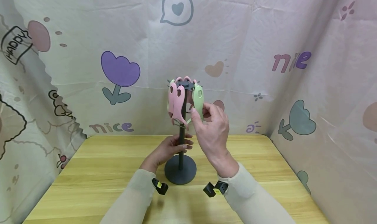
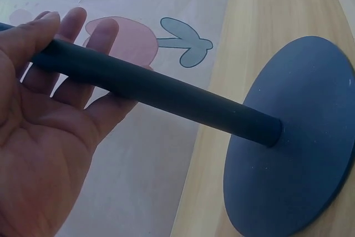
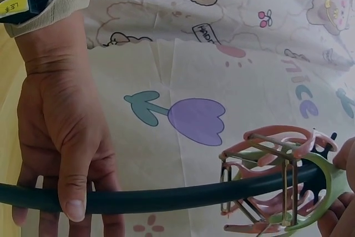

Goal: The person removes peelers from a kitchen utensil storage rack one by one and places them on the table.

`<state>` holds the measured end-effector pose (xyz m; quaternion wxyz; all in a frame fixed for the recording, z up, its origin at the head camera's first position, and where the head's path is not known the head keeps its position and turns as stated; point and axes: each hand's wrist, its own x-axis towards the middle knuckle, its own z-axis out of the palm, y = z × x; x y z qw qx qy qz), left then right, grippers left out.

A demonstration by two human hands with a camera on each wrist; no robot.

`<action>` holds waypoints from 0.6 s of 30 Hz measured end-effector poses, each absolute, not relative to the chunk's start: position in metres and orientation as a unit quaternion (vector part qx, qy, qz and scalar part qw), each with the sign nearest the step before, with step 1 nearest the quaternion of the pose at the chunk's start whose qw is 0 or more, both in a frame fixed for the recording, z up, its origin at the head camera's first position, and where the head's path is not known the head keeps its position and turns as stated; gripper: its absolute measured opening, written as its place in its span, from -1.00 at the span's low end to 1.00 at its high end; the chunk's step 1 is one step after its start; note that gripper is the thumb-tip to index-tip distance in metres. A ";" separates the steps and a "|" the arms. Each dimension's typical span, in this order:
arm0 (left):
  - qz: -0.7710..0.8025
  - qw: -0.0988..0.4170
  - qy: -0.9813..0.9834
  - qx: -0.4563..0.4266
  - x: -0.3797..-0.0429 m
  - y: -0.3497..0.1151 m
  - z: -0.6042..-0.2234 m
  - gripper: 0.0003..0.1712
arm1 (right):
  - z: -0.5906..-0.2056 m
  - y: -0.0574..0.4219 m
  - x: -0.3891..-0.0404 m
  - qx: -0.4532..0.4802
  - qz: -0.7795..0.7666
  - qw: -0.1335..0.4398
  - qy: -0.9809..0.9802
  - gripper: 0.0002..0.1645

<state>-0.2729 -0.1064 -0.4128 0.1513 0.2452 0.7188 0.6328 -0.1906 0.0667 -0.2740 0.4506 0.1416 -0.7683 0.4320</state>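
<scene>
A dark upright stand (image 1: 181,175) has a round base and a hooked top, from which several pink and green Y-shaped peelers hang in a ring. My left hand (image 1: 168,149) holds the pole (image 2: 183,102) partway up, thumb in front and fingers behind. Higher up, my right hand (image 1: 213,129) pinches a green peeler (image 1: 198,99) on the ring's right side between thumb and fingers. Pink peelers (image 1: 178,106) hang just left of it. In the right wrist view, metal blades (image 3: 285,192) show at the peelers' lower ends, and the right fingers are partly cut off.
The stand's base rests on a light wooden table (image 1: 117,158). Behind the table and along both sides hangs a printed cloth (image 1: 165,47) with flowers, hearts and words. A small black wrist camera (image 1: 216,188) sits on the right sleeve, with another (image 1: 160,186) on the left.
</scene>
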 end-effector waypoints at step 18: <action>0.631 0.157 0.724 0.230 -0.274 -0.107 -0.413 -0.52 | -0.274 0.075 -0.193 0.126 0.442 0.447 -0.767 -0.70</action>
